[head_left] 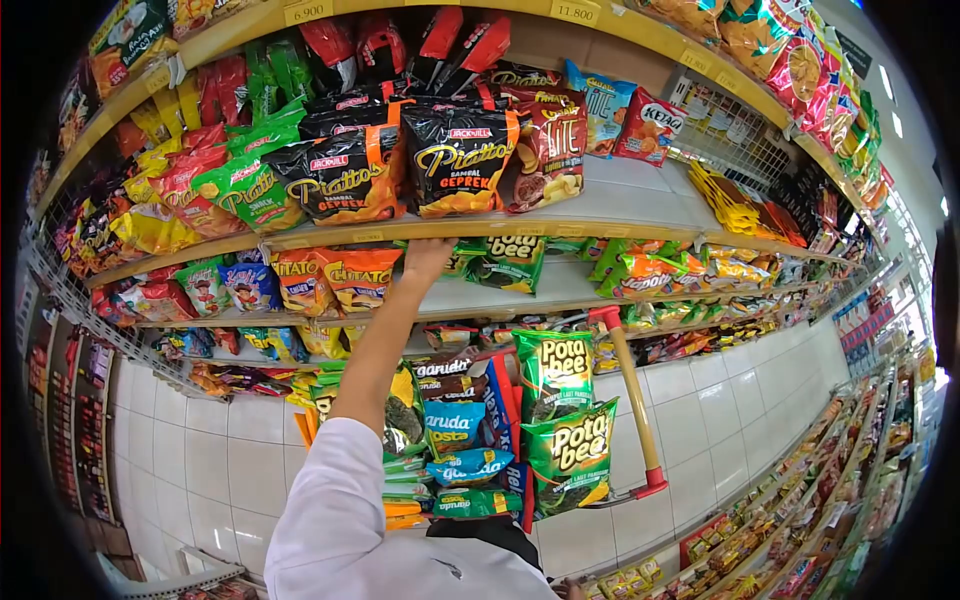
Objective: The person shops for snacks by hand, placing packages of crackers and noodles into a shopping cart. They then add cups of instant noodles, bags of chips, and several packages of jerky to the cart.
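My left hand (430, 258) reaches up to the second shelf, just under the yellow shelf edge, its fingers hidden there. Beside it on the right lie green Pota Bee chip bags (505, 265); orange Chitato bags (360, 277) stand on its left. Below my arm is a pile of snack packs, with a blue Garuda Rosta pack (455, 427), a red and blue Relaxa pack (500, 410) and two upright green Pota Bee bags (568, 455). A small part of what looks like my right hand (570, 590) shows at the bottom edge; its fingers cannot be made out.
Black Piattos bags (460, 160) and a red Lite bag (547, 150) line the shelf above my hand. A yellow bar with red ends (637, 400), like a cart handle, stands right of the pile. Another stocked shelf (760, 510) runs along the lower right over the tiled floor (690, 410).
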### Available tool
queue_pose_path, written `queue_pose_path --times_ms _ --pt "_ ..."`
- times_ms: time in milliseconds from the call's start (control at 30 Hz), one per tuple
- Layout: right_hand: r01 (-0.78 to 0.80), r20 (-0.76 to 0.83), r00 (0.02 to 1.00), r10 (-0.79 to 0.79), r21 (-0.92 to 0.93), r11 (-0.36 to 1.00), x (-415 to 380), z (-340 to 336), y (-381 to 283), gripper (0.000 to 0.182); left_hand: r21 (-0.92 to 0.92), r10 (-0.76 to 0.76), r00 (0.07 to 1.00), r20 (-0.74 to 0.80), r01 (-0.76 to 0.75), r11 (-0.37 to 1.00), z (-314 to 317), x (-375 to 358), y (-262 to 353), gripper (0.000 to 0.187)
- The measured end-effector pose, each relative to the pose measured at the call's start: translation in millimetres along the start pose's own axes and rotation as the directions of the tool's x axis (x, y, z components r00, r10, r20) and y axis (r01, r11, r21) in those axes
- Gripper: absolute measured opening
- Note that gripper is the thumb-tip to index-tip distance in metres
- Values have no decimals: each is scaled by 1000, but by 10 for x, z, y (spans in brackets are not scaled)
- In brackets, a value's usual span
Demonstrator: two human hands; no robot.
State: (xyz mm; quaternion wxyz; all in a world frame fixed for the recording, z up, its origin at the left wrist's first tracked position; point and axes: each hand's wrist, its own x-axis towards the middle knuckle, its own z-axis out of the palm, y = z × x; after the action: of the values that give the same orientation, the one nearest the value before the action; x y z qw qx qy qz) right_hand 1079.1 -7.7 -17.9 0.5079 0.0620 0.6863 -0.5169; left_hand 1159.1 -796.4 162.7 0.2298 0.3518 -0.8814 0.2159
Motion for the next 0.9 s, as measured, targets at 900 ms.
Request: queue_pose_path --times_ms 900 --pt "678 -381 734 -562 375 632 -580 -258 -1861 31 -527 -57 987 -152 -32 849 -3152 -1648 61 42"
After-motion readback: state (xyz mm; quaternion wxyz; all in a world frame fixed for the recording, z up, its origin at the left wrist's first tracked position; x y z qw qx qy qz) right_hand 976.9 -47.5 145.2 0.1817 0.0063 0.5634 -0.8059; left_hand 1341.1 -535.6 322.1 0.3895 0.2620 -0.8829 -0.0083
